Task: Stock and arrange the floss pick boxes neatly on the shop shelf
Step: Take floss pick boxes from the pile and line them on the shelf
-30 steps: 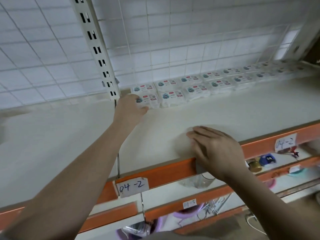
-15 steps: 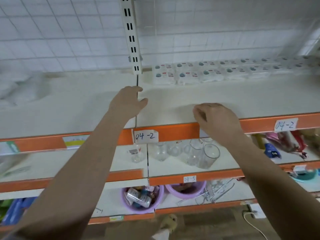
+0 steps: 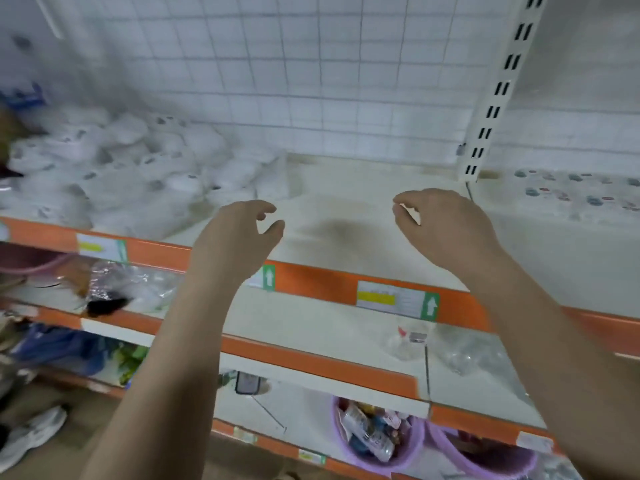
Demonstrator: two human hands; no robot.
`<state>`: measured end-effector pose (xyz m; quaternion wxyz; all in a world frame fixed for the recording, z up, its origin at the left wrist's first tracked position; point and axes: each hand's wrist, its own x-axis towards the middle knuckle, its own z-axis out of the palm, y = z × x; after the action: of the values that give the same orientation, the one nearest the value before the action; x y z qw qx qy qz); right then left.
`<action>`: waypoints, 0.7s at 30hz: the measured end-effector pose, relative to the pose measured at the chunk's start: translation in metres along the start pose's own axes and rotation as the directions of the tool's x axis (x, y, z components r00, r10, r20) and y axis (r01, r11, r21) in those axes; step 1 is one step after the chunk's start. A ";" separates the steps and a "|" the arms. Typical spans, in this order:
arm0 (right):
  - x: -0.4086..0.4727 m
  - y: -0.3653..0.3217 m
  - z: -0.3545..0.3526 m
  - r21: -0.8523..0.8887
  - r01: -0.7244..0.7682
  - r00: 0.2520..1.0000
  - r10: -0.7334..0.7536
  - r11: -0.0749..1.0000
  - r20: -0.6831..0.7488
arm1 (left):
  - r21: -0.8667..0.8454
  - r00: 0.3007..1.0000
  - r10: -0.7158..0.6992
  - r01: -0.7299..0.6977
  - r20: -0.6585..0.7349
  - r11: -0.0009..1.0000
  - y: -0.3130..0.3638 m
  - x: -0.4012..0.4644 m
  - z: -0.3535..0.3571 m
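Floss pick boxes, small white packs with blue and red label marks (image 3: 575,192), lie in tidy rows at 3 o'clock on the pale shelf board with the orange front edge (image 3: 346,209), well apart from both hands. Nearest, at 6 o'clock, a lilac plastic basket of small packets (image 3: 377,441) sits on a low shelf, and above it a clear glass item with a small tag (image 3: 408,341) stands on the middle shelf. Higher up, the left hand (image 3: 235,237) hovers over the board's front edge, fingers loosely curled, thumb apart, holding nothing. The right hand (image 3: 446,226) hangs beside it toward 2 o'clock, fingers bent inward with thumb and forefinger close together, also holding nothing. Farther back at 10 o'clock, a blurred heap of white packs in clear wrapping (image 3: 131,168) rests on the same board. A white slotted metal upright (image 3: 498,88) rises at 1 o'clock against the white wire grid back panel (image 3: 277,81).
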<state>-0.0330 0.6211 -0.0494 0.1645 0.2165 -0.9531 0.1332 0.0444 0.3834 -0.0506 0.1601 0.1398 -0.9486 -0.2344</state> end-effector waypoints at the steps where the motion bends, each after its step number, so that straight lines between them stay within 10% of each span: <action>1: 0.014 -0.020 0.010 0.003 0.015 1.000 -0.015 1.000 -0.002 | 0.004 1.000 0.000 0.001 -0.018 1.000 -0.020 0.008 -0.008; 10: 0.111 -0.157 0.055 0.085 0.110 0.994 -0.110 0.990 -0.016 | 0.074 0.998 0.019 -0.014 -0.062 0.997 -0.137 0.058 -0.070; 21: 0.176 -0.197 0.089 0.088 0.263 0.892 -0.277 0.961 0.358 | 0.120 0.997 -0.044 0.037 0.060 0.992 -0.174 0.070 -0.076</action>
<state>-0.1156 0.3556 -0.0295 -0.0035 0.3707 -0.9249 0.0840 0.0420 0.1807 -0.0551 0.1170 0.1610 -0.9624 -0.1848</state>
